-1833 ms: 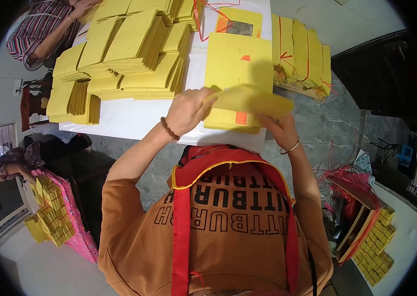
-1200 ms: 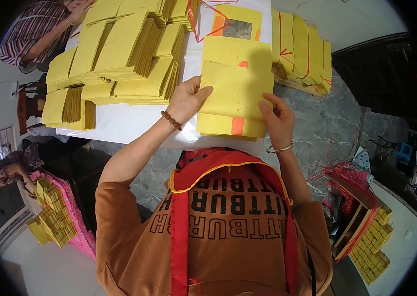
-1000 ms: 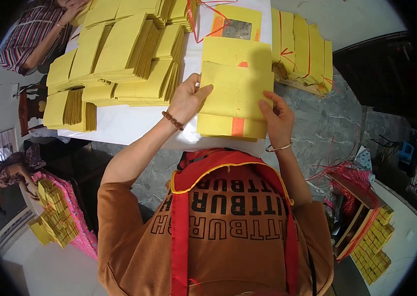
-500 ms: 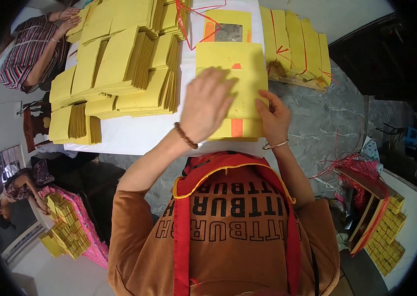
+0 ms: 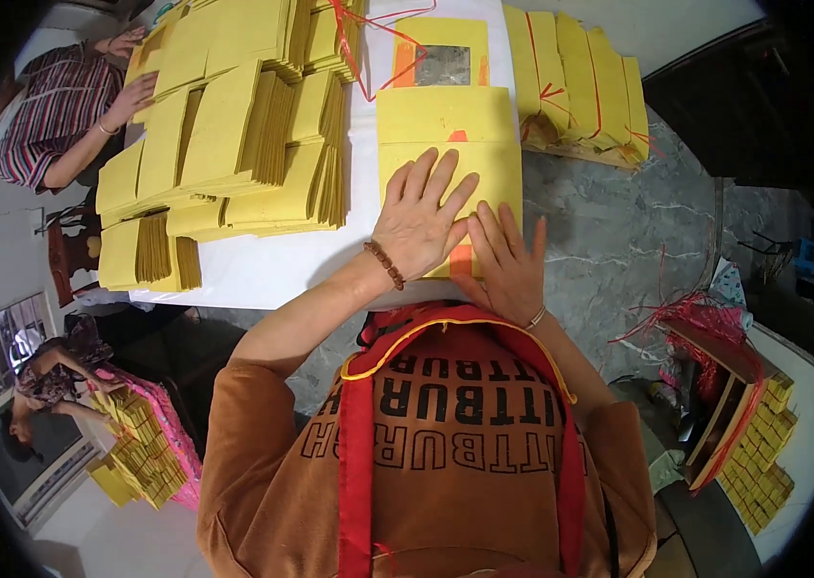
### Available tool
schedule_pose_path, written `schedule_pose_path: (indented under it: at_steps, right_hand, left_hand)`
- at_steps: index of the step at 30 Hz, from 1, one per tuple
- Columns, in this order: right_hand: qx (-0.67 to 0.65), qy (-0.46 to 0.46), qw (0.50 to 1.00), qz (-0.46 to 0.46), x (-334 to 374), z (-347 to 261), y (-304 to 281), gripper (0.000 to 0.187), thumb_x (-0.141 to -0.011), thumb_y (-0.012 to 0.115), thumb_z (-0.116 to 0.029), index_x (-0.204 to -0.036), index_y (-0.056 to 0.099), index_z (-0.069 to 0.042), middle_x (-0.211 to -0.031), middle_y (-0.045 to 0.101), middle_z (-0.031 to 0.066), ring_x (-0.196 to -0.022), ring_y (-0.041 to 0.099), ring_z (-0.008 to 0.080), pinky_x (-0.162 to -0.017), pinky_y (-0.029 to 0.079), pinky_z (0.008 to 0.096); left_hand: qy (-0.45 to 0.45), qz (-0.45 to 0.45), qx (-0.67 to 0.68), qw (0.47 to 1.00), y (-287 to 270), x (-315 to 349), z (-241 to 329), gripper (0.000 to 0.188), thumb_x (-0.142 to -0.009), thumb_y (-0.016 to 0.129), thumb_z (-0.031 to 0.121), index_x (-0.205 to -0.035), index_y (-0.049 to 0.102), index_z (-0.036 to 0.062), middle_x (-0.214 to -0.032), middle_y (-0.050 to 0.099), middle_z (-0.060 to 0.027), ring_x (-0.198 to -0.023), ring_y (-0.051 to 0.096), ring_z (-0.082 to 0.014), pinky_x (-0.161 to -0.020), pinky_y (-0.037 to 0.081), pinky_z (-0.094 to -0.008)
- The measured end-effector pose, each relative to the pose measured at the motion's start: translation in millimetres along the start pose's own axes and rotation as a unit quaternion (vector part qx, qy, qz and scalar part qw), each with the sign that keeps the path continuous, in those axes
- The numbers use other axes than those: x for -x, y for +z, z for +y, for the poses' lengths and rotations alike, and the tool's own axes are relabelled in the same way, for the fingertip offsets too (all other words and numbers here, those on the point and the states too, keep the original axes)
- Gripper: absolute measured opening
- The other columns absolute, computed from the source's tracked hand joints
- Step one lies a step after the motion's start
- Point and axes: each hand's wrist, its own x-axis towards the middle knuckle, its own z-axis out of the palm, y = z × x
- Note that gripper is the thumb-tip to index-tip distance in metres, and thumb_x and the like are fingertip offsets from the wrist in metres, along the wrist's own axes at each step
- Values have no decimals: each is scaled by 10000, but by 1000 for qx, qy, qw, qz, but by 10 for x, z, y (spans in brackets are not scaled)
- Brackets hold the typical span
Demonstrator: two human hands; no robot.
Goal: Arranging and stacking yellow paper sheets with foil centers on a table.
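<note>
Yellow paper lies at the near right end of the white-covered table, with a horizontal edge across its upper part and orange-red patches showing. My left hand rests flat on its middle, fingers spread and pointing away from me. Close beside it, my right hand lies on the lower right part, fingers stretched out and its thumb near my left hand. Neither hand grasps anything. Just beyond is another yellow sheet bearing a silvery square and orange strips.
Tall stacks of folded yellow paper fill the table's left side. Red string lies beyond my hands. Tied yellow bundles stand at the far right. A co-worker in a striped top touches the left stacks; another person handles yellow bundles.
My right hand has left the paper's right edge and now lies flat on its lower part. My left hand, blurred before, rests spread. The striped-top co-worker's hands have moved apart.
</note>
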Motion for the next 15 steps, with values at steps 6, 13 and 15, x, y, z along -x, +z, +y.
schedule_pose_path:
  at_steps: [6, 13, 15]
  right_hand:
    - [-28, 22, 999, -20, 56, 15, 79, 641, -851, 460, -515, -1297, 441, -55, -1404, 373, 90, -1308, 329, 261, -1036, 149, 600]
    - [-309, 119, 943, -33, -49, 220, -111, 600, -916, 426, -397, -1372, 323, -22, -1401, 361, 143, -1316, 313, 265, -1072, 204, 473]
    - [-496, 168, 852, 10, -78, 327, -186, 579, -939, 404, -366, -1386, 291, -15, -1385, 380, 159, -1304, 334, 256, -1074, 230, 426]
  left_hand:
    - [52, 19, 61, 997, -107, 39, -89, 527, -823, 574, 337, -1281, 457, 103, -1346, 371, -167, -1243, 321, -349, -1003, 253, -467]
    - [146, 12, -71, 987, -96, 116, -20, 549, -793, 574, 268, -1254, 452, -5, -1205, 481, -209, -1084, 470, -334, -890, 389, -412]
    - [155, 68, -205, 964, -102, 110, 86, 545, -731, 564, 180, -1212, 462, -54, -1052, 551, -238, -940, 565, -299, -751, 478, -338]
